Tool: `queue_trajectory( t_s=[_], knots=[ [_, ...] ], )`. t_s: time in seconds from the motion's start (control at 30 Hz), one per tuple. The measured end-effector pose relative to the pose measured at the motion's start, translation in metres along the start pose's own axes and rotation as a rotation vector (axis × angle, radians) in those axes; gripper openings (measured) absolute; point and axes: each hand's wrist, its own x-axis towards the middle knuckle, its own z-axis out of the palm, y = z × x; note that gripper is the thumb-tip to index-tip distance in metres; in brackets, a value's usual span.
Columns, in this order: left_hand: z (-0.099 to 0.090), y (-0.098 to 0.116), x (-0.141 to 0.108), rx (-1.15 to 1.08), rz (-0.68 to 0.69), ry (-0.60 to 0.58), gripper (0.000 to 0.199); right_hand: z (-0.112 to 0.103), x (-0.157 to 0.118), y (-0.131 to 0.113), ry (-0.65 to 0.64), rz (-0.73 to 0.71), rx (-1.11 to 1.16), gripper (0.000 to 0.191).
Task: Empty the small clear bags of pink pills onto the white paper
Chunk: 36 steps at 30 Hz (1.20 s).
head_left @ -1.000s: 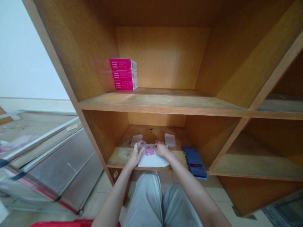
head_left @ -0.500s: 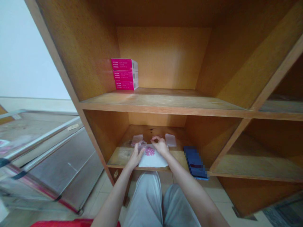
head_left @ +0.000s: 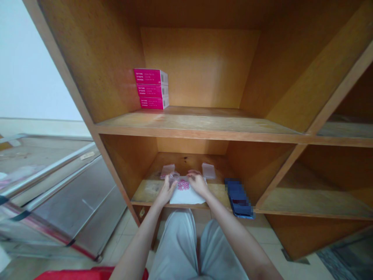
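Observation:
Small pink pieces (head_left: 183, 184) lie in a cluster on a white sheet (head_left: 186, 197) on the lower shelf. At the sheet's left edge my left hand (head_left: 168, 188) holds a small clear bag (head_left: 174, 176) between thumb and fingers. My right hand (head_left: 197, 182) is over the sheet's right side, just beside the pieces, its fingers bent; what they hold, if anything, is too small to tell. Behind the hands lie a stack of clear bags (head_left: 168, 171) on the left and another clear stack (head_left: 208, 171) on the right.
Three pink boxes (head_left: 151, 89) are stacked on the upper shelf (head_left: 201, 123). A dark blue object (head_left: 239, 199), partly pixelated, lies right of the sheet. A metal-framed glass case (head_left: 87, 202) stands on the left. Something red (head_left: 81, 273) is at the bottom.
My right hand has lowered slightly toward the pink pieces. My left hand still holds the clear bag. The whole view has shifted a little.

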Motion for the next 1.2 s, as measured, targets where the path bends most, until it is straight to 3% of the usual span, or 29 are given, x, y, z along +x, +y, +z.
queue_trajectory(
  t_s=[0.2,0.4,0.7,0.87,0.93,1.07,1.2],
  knots=[
    [0.0,-0.001,0.0,0.009,-0.04,0.005,0.047,0.0,-0.014,0.024,-0.134,-0.018,-0.127,0.022],
    [0.0,0.001,-0.002,0.035,-0.061,-0.001,0.048,0.001,-0.012,0.027,-0.096,-0.044,-0.161,0.015],
    [0.002,0.006,-0.004,0.139,-0.068,-0.028,0.043,-0.001,0.01,-0.015,0.131,0.024,0.159,0.007],
    [0.002,0.011,-0.005,0.178,-0.06,-0.033,0.045,0.011,0.02,-0.03,0.02,-0.014,0.192,0.011],
    [0.002,0.012,-0.005,0.182,-0.074,-0.038,0.046,0.012,0.018,-0.029,-0.014,-0.021,0.178,0.014],
    [0.001,0.012,-0.005,0.158,-0.084,-0.029,0.046,0.003,0.005,-0.013,0.061,0.012,0.123,0.017],
    [0.001,0.012,-0.005,0.136,-0.081,-0.027,0.046,0.0,-0.013,0.007,0.054,0.044,0.061,0.019]
  ],
)
